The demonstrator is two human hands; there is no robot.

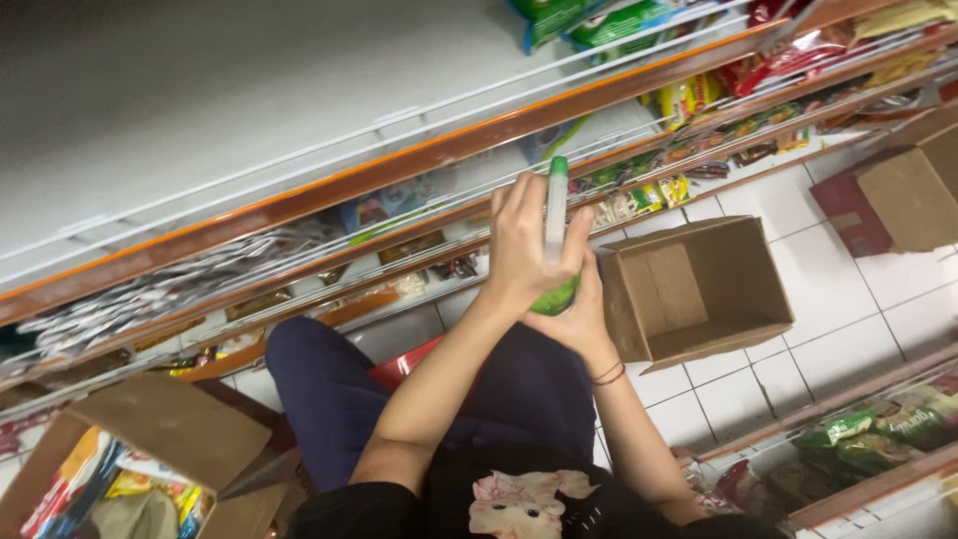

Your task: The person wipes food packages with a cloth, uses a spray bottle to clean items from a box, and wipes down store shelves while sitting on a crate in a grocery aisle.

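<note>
- The left hand is closing around a green-and-white tube, its fingers wrapping the upper and middle part from the left side.
- The right hand is cupping the tube's green lower end from beneath, palm up, with a thin band showing at the wrist; it is curling shut on that end.
- The tube is standing nearly upright between the two hands, its long axis running from the green cap at the top down to the rounded green base, which is mostly hidden in the right palm.
- Both hands are touching the tube; the left is gripping higher, the right lower, and neither is nearer than the other.
- The tube is hovering above the person's lap, just in front of the lower shelf edges, where packets are lying in rows.
- An open, empty box is sitting on the tiled floor just to the right of the hands, apart from them.
- Another box holding colourful packets is resting at the lower left, well apart.
</note>
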